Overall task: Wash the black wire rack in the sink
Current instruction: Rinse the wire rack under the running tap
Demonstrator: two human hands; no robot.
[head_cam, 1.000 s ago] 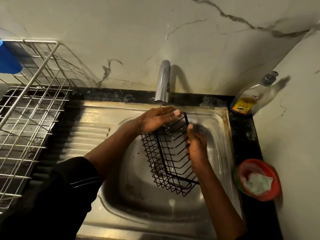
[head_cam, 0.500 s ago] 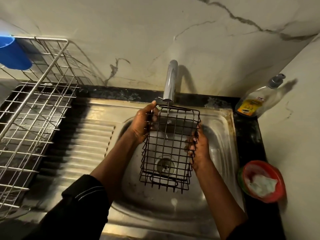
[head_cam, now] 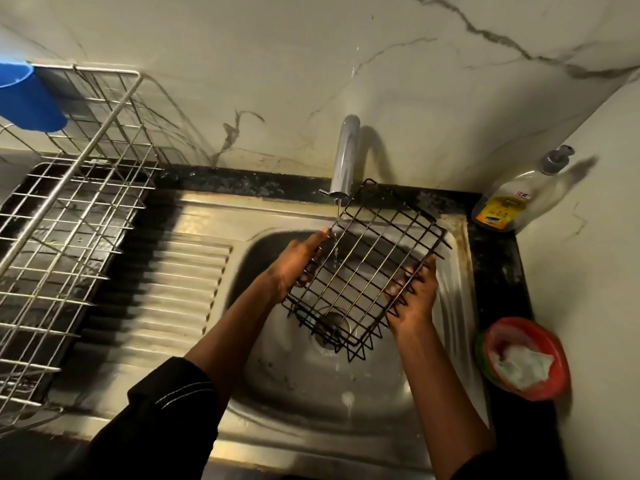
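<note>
Rack (head_cam: 367,268) hangs tilted over the sink (head_cam: 346,403) under the tap (head_cam: 346,157), its long axis running from near-left up to far-right. Left hand (head_cam: 298,261) and right hand (head_cam: 414,299) grip opposite sides, fingers curled through the wires.

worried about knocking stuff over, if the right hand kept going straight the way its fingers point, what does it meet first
Likely only the black wire rack it already grips. The right hand points up and slightly left; beyond the rack, the line seems to head for the tap, though depth is unclear.
</note>
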